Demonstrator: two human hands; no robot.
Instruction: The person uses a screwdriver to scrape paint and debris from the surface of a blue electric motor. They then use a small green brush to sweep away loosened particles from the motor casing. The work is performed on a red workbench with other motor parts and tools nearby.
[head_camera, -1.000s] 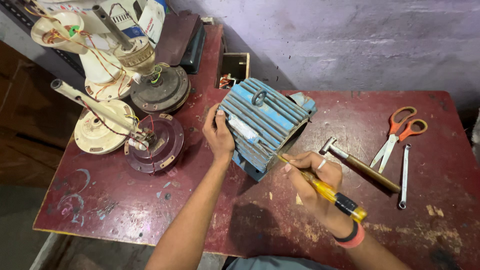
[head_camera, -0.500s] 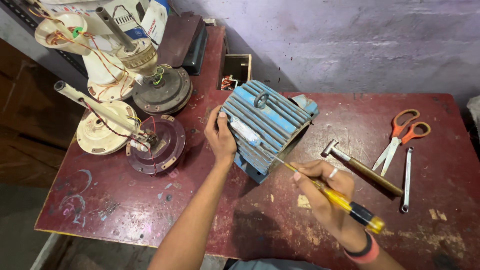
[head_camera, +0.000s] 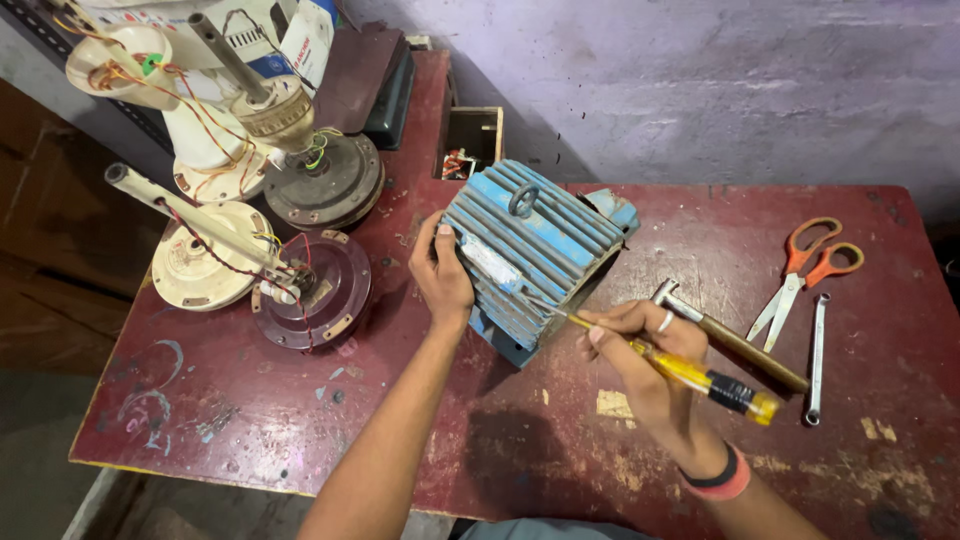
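Blue, ribbed and heavy-looking, the motor (head_camera: 535, 250) sat tilted on the worn red table (head_camera: 880, 440), propped on its base near the middle, with a lifting ring on top. The left hand (head_camera: 440, 270) was closed over the motor's left end, fingers wrapped round the edge, thumb on the near face. The right hand (head_camera: 650, 350) gripped a yellow-handled screwdriver (head_camera: 690, 372) in a pen-like hold, fingers curled shut on the shaft end of the handle, the tip set against the motor's lower right rim, where casing and end cover seemed to meet.

The chief risk looked like a slip. The blade met the rim at a shallow angle, and a hard push could skate it off the painted fins toward the left hand, which lay in line across the casing. The tilted motor might also rock or roll if the left hand eased, since it rested on an edge rather than flat. Whether the tip was seated in a seam or a screw head could not be told.

Just behind the right hand lay a hammer (head_camera: 735, 340), touching or nearly touching the wrist, so a jerk backward could knock it. Scissors (head_camera: 805, 275) and a spanner (head_camera: 815, 355) lay farther right, well apart. Fan motors (head_camera: 310, 290) with loose wires crowded the left of the table, near the left elbow's path.
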